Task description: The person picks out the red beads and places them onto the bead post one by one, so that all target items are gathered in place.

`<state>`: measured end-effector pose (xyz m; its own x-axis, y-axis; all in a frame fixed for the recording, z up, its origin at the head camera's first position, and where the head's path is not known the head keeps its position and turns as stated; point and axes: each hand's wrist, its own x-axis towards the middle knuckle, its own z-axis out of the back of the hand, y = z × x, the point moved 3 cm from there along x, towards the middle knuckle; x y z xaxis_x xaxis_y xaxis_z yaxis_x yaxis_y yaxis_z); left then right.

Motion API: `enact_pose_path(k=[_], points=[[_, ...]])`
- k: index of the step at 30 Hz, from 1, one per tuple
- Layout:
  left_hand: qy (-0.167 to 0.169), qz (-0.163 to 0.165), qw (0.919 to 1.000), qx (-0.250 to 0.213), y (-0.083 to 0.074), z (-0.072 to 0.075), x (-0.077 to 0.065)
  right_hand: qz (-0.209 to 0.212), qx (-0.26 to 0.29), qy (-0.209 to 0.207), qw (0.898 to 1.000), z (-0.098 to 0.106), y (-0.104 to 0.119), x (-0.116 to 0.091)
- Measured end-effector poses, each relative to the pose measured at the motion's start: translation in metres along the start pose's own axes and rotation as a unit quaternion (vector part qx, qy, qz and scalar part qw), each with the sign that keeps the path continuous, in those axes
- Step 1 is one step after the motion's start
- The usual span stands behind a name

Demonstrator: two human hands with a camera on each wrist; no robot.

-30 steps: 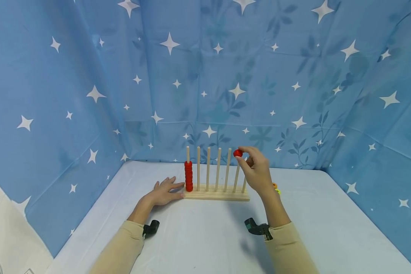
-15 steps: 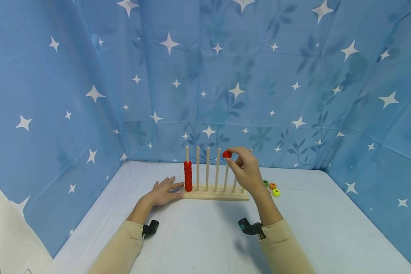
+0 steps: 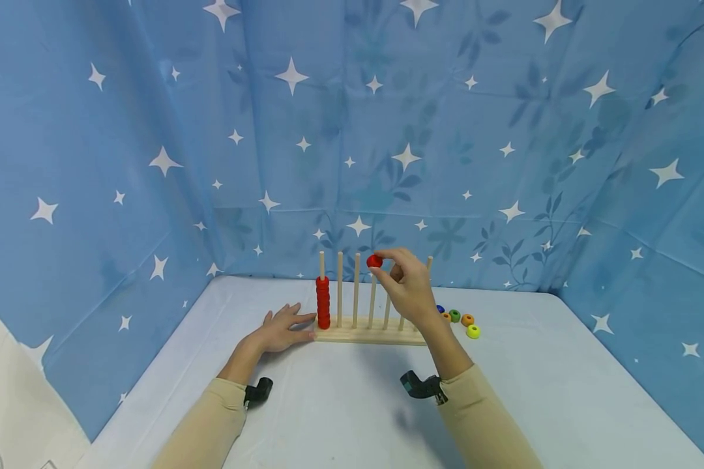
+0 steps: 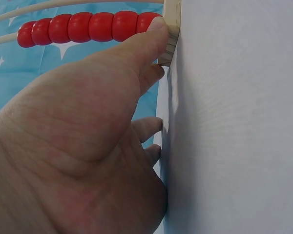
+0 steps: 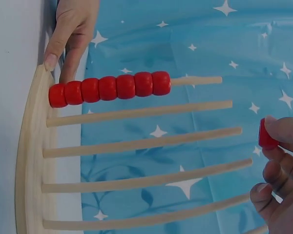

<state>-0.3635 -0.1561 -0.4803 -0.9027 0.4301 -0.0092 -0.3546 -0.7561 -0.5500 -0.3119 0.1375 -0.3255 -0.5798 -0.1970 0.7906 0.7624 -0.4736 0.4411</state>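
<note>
A wooden rack with a row of upright pegs stands on the table. Its leftmost peg carries a stack of several red beads, with the bare peg tip above them. My right hand pinches one more red bead between thumb and index finger, level with the peg tops and near the middle pegs. In the right wrist view that bead is off the peg ends. My left hand lies at the rack's left end, its thumb touching the base and its fingers spread.
Several loose beads lie on the table behind and right of the rack: a yellow bead, an orange bead, a green bead and a blue one partly hidden by my right wrist. A blue star-patterned curtain hangs behind the table.
My right hand has moved left with the red bead, from the right-hand pegs to the middle ones. More loose beads show behind it. The left hand has stayed in place.
</note>
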Motion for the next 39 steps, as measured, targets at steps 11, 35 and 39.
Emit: enact_pose_path(k=[11, 35, 39], points=[[-0.003, -0.002, 1.0000, 0.003, -0.001, 0.001, 0.000, -0.022, 0.008, 0.016, 1.000, -0.011, 0.006, 0.011], [-0.001, 0.010, 1.0000, -0.001, -0.005, 0.001, -0.002, -0.031, 0.006, 0.062, 0.998, -0.040, 0.018, 0.028], [-0.002, 0.011, 0.9999, 0.001, -0.005, 0.002, -0.002, -0.027, 0.000, 0.060, 0.998, -0.042, 0.018, 0.030]])
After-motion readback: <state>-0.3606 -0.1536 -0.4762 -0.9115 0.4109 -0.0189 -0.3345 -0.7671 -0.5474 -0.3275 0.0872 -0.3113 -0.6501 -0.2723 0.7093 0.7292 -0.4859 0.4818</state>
